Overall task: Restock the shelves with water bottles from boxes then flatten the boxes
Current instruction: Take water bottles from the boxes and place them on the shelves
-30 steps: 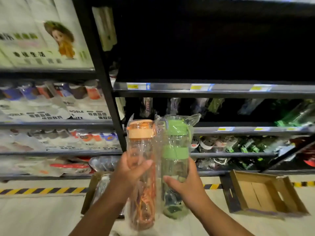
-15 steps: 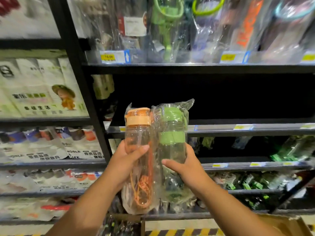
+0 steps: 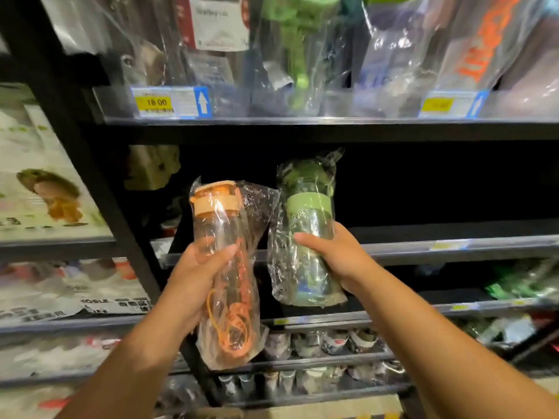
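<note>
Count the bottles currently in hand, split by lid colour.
orange-lid bottle: 1, held in the left hand
green-lid bottle: 1, held in the right hand
Total: 2

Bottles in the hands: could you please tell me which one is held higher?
The green-lidded bottle in the right hand; the orange-lidded bottle in the left hand sits lower.
</note>
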